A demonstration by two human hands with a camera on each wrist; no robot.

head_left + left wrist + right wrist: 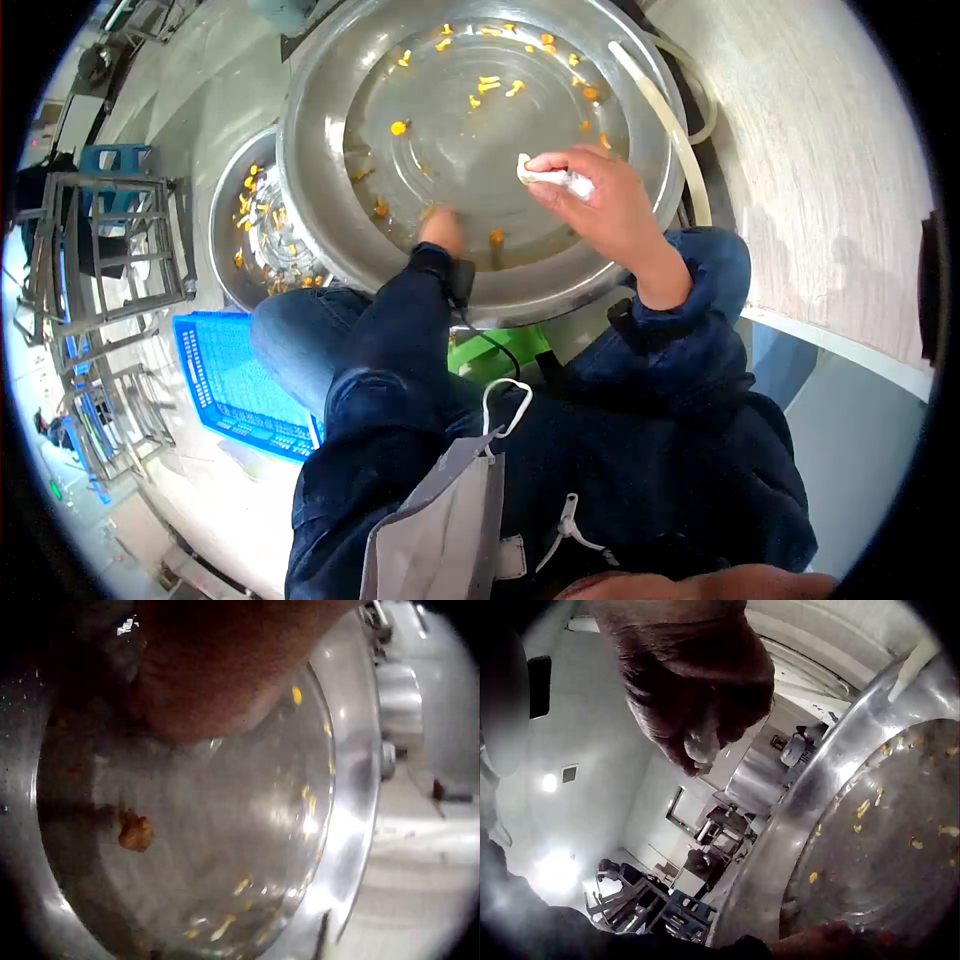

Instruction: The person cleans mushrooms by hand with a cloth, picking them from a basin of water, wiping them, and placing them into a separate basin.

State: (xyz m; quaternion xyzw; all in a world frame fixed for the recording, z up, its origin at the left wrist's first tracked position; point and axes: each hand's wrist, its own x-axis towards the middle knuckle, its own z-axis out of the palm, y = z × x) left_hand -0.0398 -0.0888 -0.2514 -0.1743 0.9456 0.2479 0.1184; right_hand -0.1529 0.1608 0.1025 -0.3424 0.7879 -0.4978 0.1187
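Right hand [610,205]: hangs over the big metal basin [318,170], pinches a white item [553,179] between thumb and fingers.
White item: sits in right grip, clear of the water [450,140].
Left hand [442,232]: dips into the water, near side of basin; cannot tell if grasping or released, too much hidden.
Yellow pieces [399,128]: lie scattered in the basin water, several toward the far and right edges.
Hose [662,108]: crosses basin's right rim, ends over the inside.
Bowl [222,225]: stands left of basin, smaller, holds more yellow pieces.
Basket [240,370]: blue, sits beside left leg [310,325].
Mask [440,520]: hangs at chest.
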